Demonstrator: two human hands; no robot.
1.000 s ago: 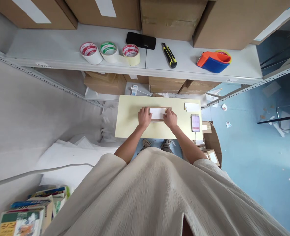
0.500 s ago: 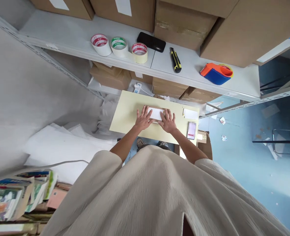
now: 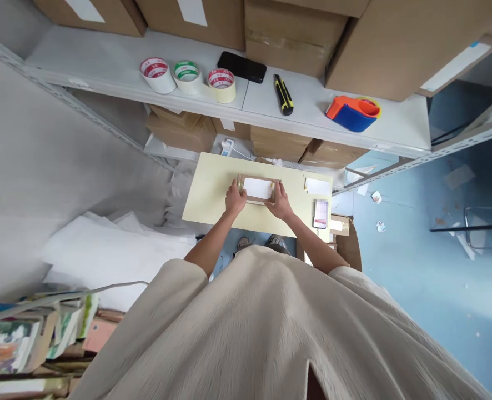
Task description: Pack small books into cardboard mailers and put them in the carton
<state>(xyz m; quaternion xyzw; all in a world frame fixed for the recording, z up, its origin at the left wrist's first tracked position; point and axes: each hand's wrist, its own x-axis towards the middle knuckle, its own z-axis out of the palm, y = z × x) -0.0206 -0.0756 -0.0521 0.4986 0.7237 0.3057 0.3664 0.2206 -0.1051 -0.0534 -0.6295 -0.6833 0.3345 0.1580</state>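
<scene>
A small brown cardboard box (image 3: 252, 198) with a white label (image 3: 257, 188) on its top is over the pale yellow table (image 3: 206, 191). My left hand (image 3: 235, 199) grips the box's left end, thumb toward the near side. Round its right end my right hand (image 3: 280, 202) is closed, fingers along the end face. Shiny tape shows at both ends of the box. Whether the box rests on the tabletop or is slightly raised, I cannot tell.
Right on the table lie white paper slips (image 3: 317, 186) and a phone (image 3: 320, 214). The shelf ahead bears tape rolls (image 3: 187, 78), a black phone (image 3: 241, 67), a utility knife (image 3: 283, 94), a tape dispenser (image 3: 353, 114) and large cartons (image 3: 296, 41). Books (image 3: 10, 344) are stacked at lower left.
Both hands were lying flat with fingers spread on the labelled top. They have moved to the two ends of the box and closed on it. The camera view has shifted slightly.
</scene>
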